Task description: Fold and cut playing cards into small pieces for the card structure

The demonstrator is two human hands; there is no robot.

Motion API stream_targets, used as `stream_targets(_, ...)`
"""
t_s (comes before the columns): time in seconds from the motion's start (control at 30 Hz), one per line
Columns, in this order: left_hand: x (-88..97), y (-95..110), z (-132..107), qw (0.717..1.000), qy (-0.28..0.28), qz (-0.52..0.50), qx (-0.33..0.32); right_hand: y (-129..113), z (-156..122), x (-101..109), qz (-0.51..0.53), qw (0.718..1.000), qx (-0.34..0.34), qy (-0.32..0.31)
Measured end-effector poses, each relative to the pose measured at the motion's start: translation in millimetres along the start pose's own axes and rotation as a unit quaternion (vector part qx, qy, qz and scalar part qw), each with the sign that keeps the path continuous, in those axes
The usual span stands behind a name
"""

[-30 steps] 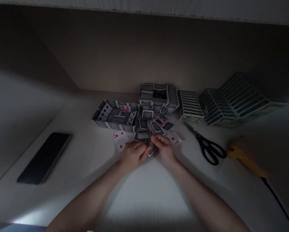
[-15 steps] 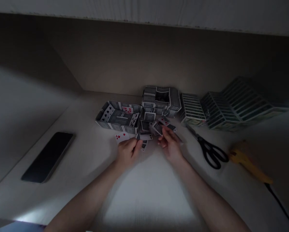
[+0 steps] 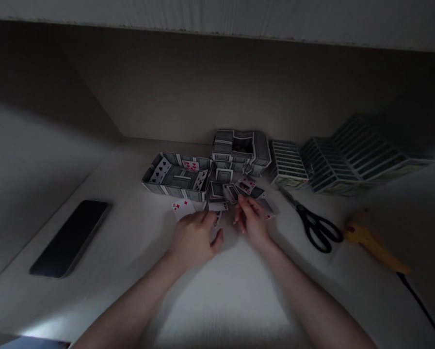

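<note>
My left hand point(image 3: 194, 237) lies palm down on the pale desk point(image 3: 220, 291), fingers flat and thumb spread. Its fingertips rest at the edge of a heap of loose playing cards point(image 3: 239, 190), with a small card peeking out beneath them. My right hand point(image 3: 254, 222) is beside it. Its fingers are loosely apart and reach into the same heap, with nothing clearly held. A red diamond card point(image 3: 182, 208) lies face up just left of my left hand. Behind the heap stand a shallow open tray built from cards point(image 3: 177, 177) and a taller card box point(image 3: 241, 145).
Black scissors point(image 3: 317, 225) lie right of my right hand, and a yellow tool with a black cord point(image 3: 373, 242) lies beyond them. Ribbed card structures point(image 3: 348, 155) stand at the back right. A dark phone point(image 3: 70, 237) lies at the left. The back wall is close, and the light is dim.
My hands held a card between them, then drew apart. My left hand has flattened onto the desk, and my right hand has moved slightly back toward the heap's near edge.
</note>
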State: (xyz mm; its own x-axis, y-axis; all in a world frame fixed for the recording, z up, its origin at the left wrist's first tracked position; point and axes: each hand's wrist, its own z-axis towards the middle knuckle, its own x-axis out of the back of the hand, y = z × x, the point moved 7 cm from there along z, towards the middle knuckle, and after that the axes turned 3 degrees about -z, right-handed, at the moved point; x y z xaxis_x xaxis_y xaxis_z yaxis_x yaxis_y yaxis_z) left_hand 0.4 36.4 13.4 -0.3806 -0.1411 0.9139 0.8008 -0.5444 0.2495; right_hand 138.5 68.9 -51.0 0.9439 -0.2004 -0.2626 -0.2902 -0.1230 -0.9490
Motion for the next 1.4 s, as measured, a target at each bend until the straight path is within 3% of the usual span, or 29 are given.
stream_targets(0.13, 16.7, -29, -3, 0.990, -0.028, 0.106, 0.086, 0, 3, 0, 0.004, 1.000, 0.002, 0.000)
stream_targets(0.3, 13.4, -49, -11, 0.989, -0.064, 0.102, 0.090, 1, 3, -1, -0.015, 1.000, 0.002, -0.003)
stream_targets(0.5, 10.2, -50, -7, 0.983, -0.075, 0.136, 0.100, 3, 3, -1, -0.040, 0.999, 0.011, -0.015)
stream_targets(0.67, 13.6, -43, 0, 0.980, -0.061, 0.180, 0.060, 3, 3, -2, -0.046, 0.999, 0.009, -0.018)
stream_targets(0.93, 12.4, -46, 5, 0.982, -0.056, 0.170, 0.056, 0, 1, -6, -0.054, 0.998, 0.013, -0.039)
stream_targets(1.07, 19.5, -48, 4, 0.976, 0.012, 0.189, 0.110, 0, 1, -7, -0.061, 0.996, 0.020, -0.054)
stream_targets(1.17, 22.2, -44, 2, 0.974, 0.088, 0.176, 0.108, -1, 0, -11, -0.062, 0.994, 0.028, -0.085)
stream_targets(1.3, 24.0, -27, -2, 0.975, 0.208, 0.077, 0.014, -3, -5, -17, -0.081, 0.989, 0.034, -0.122)
stream_targets(1.4, 19.2, -10, -5, 0.970, 0.222, -0.033, -0.096, -3, -8, -23, -0.057, 0.986, 0.033, -0.154)
